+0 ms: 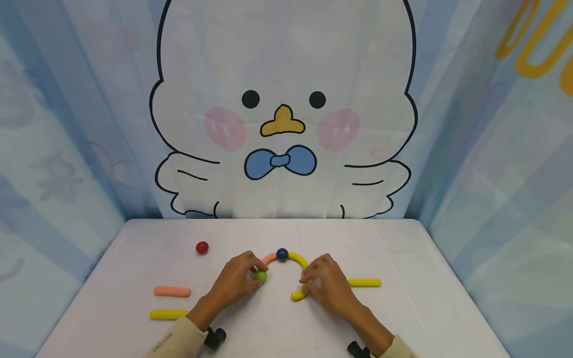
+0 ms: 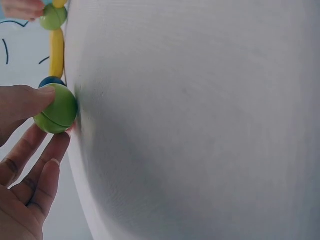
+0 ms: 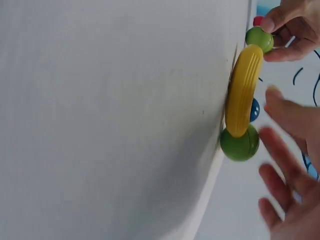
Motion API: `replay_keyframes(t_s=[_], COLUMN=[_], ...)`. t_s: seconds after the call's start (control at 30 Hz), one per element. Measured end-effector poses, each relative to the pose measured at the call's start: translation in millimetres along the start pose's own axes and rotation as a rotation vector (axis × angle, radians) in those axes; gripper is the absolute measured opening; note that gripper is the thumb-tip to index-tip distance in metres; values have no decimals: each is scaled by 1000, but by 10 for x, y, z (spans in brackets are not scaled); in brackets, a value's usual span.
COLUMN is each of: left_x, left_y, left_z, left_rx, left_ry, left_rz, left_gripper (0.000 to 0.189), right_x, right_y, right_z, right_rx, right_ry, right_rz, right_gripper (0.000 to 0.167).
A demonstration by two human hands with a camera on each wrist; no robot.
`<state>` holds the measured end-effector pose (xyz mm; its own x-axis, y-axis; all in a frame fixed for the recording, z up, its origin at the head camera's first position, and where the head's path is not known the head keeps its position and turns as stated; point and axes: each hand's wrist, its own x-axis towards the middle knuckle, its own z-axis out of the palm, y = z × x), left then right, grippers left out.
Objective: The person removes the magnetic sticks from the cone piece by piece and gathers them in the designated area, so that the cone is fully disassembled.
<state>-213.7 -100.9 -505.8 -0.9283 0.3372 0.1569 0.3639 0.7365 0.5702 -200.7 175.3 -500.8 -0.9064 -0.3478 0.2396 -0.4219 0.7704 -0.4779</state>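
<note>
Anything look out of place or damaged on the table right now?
Nothing looks damaged or spilled. The red ball, straight orange rod and straight yellow rods lie apart from the curved chain, but probably as spare pieces, nothing odd.

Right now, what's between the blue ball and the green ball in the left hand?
In the head view, a curved orange piece lies between the blue ball and the green ball the left hand pinches.

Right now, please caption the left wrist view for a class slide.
A left hand holds a glossy green ball; beyond it, a yellow rod runs from a blue ball to another green ball.
</note>
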Motion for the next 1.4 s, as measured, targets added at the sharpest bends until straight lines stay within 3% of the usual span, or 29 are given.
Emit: replay_keyframes(t_s=[0.13,0.37,0.6,0.97,1.4], left_x=[0,4,7,51,231], left_y=[5,20,17,-60,-137], left_z=[-4,-15,-41,-53,-71], left_rx=[-7,-17,-23,24,114], left_ry=[-4,-9,-9,74,142], left_rz=[-14,-23,-43,-58,-40], left_gripper=[27,26,25,27,28], right_x=[-5,20,53,44,34], right_y=[-48,-91,-87,-43,-59], right_z=[29,84,129,70,26], right_rx=[28,63,85,138,148], right_ry=[118,96,115,81,20], right_rz=[157,301,333,352,333], right_gripper=[21,27,33,37,37])
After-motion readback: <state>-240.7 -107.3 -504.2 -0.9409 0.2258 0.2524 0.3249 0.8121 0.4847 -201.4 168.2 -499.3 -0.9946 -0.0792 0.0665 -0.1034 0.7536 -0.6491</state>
